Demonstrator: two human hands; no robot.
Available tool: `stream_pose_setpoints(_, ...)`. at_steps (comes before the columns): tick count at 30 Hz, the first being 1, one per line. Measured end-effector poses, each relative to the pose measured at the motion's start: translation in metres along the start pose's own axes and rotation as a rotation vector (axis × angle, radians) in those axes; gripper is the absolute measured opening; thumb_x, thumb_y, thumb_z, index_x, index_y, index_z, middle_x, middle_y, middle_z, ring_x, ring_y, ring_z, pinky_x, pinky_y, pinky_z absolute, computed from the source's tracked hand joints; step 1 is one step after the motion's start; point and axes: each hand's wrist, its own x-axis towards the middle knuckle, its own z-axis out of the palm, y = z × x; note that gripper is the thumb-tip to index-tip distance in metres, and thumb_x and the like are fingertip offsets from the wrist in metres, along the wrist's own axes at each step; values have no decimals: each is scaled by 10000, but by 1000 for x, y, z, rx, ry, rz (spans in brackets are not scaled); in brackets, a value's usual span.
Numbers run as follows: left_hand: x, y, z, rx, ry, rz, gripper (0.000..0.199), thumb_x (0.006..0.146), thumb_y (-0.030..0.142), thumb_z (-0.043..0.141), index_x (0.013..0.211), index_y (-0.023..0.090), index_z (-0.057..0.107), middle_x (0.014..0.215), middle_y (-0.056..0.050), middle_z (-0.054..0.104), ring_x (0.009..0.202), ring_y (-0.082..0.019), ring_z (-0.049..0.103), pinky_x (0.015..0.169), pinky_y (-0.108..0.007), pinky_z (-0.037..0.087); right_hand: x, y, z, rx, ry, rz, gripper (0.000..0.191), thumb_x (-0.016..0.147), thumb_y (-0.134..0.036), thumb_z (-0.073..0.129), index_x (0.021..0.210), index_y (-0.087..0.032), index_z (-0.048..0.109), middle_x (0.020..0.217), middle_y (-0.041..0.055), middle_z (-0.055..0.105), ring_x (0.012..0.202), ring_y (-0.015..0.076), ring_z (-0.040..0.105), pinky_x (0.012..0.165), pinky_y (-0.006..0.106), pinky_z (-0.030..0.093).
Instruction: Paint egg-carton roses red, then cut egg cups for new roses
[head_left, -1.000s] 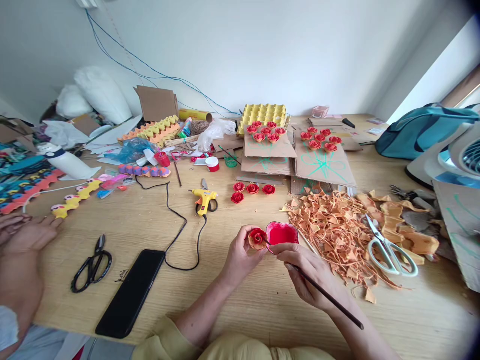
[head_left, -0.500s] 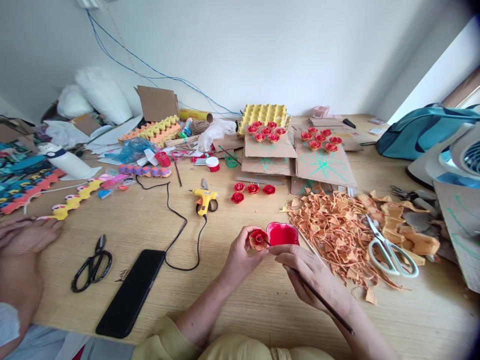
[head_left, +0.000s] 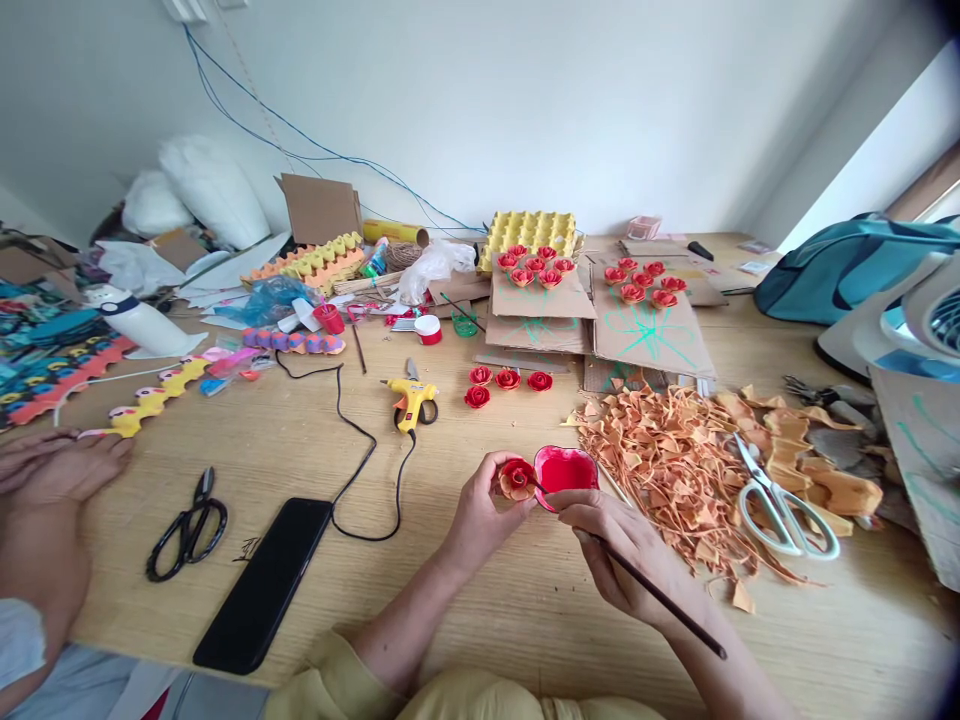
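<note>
Between the fingers of my left hand [head_left: 480,515] is a paper-pulp rose [head_left: 517,479], red at its centre and still orange on the outer petals. My right hand [head_left: 626,550] grips a long dark paintbrush [head_left: 664,600], its tip against the rose's right side. Just behind my right fingers lies a dish of red paint [head_left: 566,473], partly covered by them. Several finished-looking red roses [head_left: 507,379] sit on the table beyond. To the right spreads a heap of orange pulp scraps [head_left: 667,460].
White-handled scissors [head_left: 787,515] rest on the scraps. A yellow glue gun [head_left: 412,403], black scissors [head_left: 187,530] and a phone [head_left: 262,585] lie to the left. Cardboard pieces [head_left: 649,330] hold more roses at the back. Another person's hands [head_left: 67,465] are at far left.
My right hand and the brush have shifted slightly right and down, the brush tip staying at the rose. My left hand holds the rose nearly still. The view has shifted slightly.
</note>
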Motion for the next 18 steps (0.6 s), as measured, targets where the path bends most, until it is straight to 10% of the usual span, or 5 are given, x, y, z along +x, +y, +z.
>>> stream_pose_setpoints(18,15,-26,-31,402,114,-50,380,679,134,777,1027,215,646,1004,-34,743,940,-224,677,884,-376,522,-9,11,-5,34,243,52,312,957,-27,465,1203,-197,555,1178,152,713,1097,232,710,858,356,594)
